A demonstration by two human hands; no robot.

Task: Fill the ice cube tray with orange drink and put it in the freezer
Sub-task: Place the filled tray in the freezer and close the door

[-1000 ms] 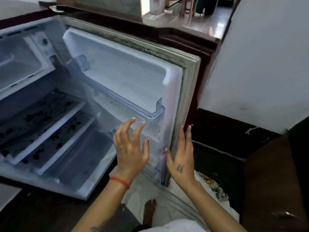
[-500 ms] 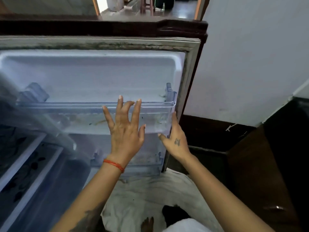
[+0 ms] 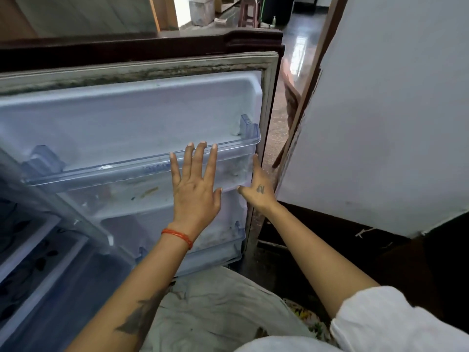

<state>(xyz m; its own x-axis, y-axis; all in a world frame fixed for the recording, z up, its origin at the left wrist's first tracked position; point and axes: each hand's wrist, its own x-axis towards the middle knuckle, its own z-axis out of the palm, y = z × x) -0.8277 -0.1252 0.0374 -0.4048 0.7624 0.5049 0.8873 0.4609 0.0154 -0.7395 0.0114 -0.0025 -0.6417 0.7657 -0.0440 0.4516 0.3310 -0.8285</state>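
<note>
left hand (image 3: 194, 186) flat against fridge door (image 3: 132, 118), right hand (image 3: 256, 190) at its edge

A home: an open maroon fridge door (image 3: 132, 118) with clear plastic shelves fills the centre; a polished floor (image 3: 299, 47) and pink plastic stool (image 3: 250, 11) show at the top.

Both your arms reach forward, bare to above the elbow. Your left hand (image 3: 194, 185) is flat, palm away from you, four fingers straight and spread, pointing up, thumb out to the right. An orange thread band circles that wrist, and a dark tattoo marks the forearm. Your right hand (image 3: 257, 190) stands edge-on, thumb out to the left, fingers straight and pointing up, with a small tattoo on its back. A white sleeve covers your right upper arm.
</note>
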